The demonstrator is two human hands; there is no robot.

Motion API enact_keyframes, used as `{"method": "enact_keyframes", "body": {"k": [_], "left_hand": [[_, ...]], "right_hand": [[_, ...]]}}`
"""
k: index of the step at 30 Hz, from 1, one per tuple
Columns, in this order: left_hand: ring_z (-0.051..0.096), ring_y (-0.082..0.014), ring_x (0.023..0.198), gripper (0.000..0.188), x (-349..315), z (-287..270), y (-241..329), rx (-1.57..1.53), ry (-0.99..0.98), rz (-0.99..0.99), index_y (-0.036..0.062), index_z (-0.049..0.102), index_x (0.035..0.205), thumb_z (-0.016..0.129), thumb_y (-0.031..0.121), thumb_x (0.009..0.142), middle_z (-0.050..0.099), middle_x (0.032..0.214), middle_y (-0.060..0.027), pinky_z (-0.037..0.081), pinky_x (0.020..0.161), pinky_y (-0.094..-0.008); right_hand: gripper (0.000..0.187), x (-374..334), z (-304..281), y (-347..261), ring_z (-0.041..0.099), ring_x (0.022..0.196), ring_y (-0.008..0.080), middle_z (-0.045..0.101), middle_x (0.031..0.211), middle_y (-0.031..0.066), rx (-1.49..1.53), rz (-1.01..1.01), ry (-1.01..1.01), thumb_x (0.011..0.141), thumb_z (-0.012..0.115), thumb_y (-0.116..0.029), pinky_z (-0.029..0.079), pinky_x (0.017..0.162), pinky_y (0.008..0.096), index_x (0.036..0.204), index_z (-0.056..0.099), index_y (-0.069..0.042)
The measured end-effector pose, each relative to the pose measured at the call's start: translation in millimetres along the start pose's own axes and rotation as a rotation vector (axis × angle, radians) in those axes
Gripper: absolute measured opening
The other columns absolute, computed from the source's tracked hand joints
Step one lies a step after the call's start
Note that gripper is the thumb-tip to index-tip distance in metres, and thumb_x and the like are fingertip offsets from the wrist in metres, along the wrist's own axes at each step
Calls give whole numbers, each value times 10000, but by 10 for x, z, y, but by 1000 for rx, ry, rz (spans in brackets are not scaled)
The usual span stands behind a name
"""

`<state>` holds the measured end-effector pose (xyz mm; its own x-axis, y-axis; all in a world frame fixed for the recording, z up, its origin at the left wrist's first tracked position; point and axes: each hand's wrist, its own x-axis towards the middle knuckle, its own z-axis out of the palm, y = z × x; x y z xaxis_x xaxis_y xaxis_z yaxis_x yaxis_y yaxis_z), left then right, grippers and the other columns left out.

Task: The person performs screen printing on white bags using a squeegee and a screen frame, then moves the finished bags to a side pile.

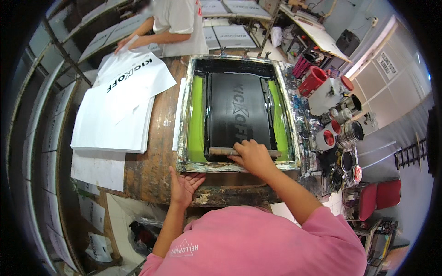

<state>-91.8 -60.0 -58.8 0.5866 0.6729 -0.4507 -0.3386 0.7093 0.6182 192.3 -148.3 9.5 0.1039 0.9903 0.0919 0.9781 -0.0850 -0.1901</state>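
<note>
A screen printing frame (288, 115) with a paint-crusted rim lies on the wooden table in front of me. Black ink covers the middle of its mesh (221, 106), where a dark lettered design shows, with bright green strips along both sides. At the near end of the mesh, my right hand (252, 156) is closed on the wooden handle of a squeegee (221, 151), which lies across the ink. My left hand (185, 186) is palm up at the frame's near left edge. Its fingers are stretched out, with the tips close to the rim, and it holds nothing.
Left of the frame, a stack of white printed sheets (110, 119) lies on the worn table (159, 124). A co-worker (177, 27) handles a sheet (138, 73) at the far side. Ink tubs and cans (327, 138) crowd the right. Racks (50, 152) with sheets line the left.
</note>
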Motion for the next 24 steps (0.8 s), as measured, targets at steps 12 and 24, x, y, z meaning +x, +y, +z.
{"method": "enact_keyframes", "body": {"k": [12,24], "left_hand": [[617,-430,1275,999,-71,184,64,38,-63,141,-115,426,1360,391,812,989,602,1279,-313,495,1140,-531],[357,-502,1505,819,23,868,822,485,-433,663,33,334,1603,402,657,1077,392,1595,-327,312,1242,-582]], "right_hand": [[297,-324,-193,-301,620,983,285,641,1037,116,-182,-49,257,948,701,-372,428,879,453,1016,647,-88],[444,356,-1593,-346,598,877,284,651,872,106,-194,-48,712,922,678,-514,405,838,452,907,686,-71]]}}
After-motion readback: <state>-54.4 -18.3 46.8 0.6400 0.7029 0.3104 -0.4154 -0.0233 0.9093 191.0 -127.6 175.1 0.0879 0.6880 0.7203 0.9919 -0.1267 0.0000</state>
